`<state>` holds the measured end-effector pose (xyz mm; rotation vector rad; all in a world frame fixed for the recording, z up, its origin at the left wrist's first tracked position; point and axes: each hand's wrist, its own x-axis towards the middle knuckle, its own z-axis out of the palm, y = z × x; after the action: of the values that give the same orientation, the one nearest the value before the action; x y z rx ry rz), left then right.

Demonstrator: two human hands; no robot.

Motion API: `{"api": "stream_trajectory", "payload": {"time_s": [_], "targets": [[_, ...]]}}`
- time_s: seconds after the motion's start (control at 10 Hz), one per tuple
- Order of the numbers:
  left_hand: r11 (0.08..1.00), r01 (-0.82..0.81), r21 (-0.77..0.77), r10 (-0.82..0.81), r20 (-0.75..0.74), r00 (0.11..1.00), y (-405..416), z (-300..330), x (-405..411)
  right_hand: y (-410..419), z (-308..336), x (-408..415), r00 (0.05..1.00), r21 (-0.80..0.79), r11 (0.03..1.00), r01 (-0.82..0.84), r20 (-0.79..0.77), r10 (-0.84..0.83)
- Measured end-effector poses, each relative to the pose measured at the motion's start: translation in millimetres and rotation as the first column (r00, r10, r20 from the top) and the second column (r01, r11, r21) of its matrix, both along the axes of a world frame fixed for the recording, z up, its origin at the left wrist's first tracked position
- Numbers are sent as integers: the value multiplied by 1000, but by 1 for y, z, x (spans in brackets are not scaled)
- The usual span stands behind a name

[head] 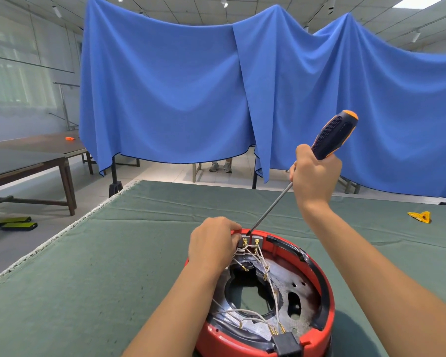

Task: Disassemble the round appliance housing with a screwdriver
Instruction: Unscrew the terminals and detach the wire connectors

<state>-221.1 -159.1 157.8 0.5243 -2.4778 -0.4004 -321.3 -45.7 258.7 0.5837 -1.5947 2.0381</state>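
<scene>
housing: we see a round red appliance housing (319, 292) open side up on the green-covered table (113, 253), at the near edge, a bit right of the middle; its near part runs out of frame.
inside: metal plate (291, 287) with a big central cutout and smaller holes; white wires (265, 269) with brass terminals cross it.
terminal block: small grey block (250, 240) with brass tabs at the far rim of the housing; wires run into it.
black connector: black block (286, 342) sits on the near rim.
left hand: we see the left hand (211, 243) resting on the far-left rim, fingers curled over the edge beside the terminal block, gripping the housing.
right hand: right hand (314, 173) is raised above the far side of the housing, clenched round the lower part of the handle of the screwdriver (327, 140).
screwdriver: blue and orange handle tilts up to the right; metal shaft slants down-left, tip at the far rim just behind the terminal block. We cannot tell if the tip sits in a screw.
yellow item: crumpled yellow piece (420, 217) lies near the right edge of the table, well apart from the housing.
background: blue cloth (191, 86) hangs behind the table; a dark wooden table (36, 155) stands to the left with a small orange object (70, 138) on it; a person's shoes (220, 166) show under the cloth.
</scene>
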Motion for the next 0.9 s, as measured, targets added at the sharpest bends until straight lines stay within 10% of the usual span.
{"api": "stream_trajectory", "payload": {"time_s": [0.9], "targets": [[999, 2, 41, -3, 24, 1000, 0, 1, 1, -73, 10, -60, 969, 585, 811, 23, 186, -162]]}}
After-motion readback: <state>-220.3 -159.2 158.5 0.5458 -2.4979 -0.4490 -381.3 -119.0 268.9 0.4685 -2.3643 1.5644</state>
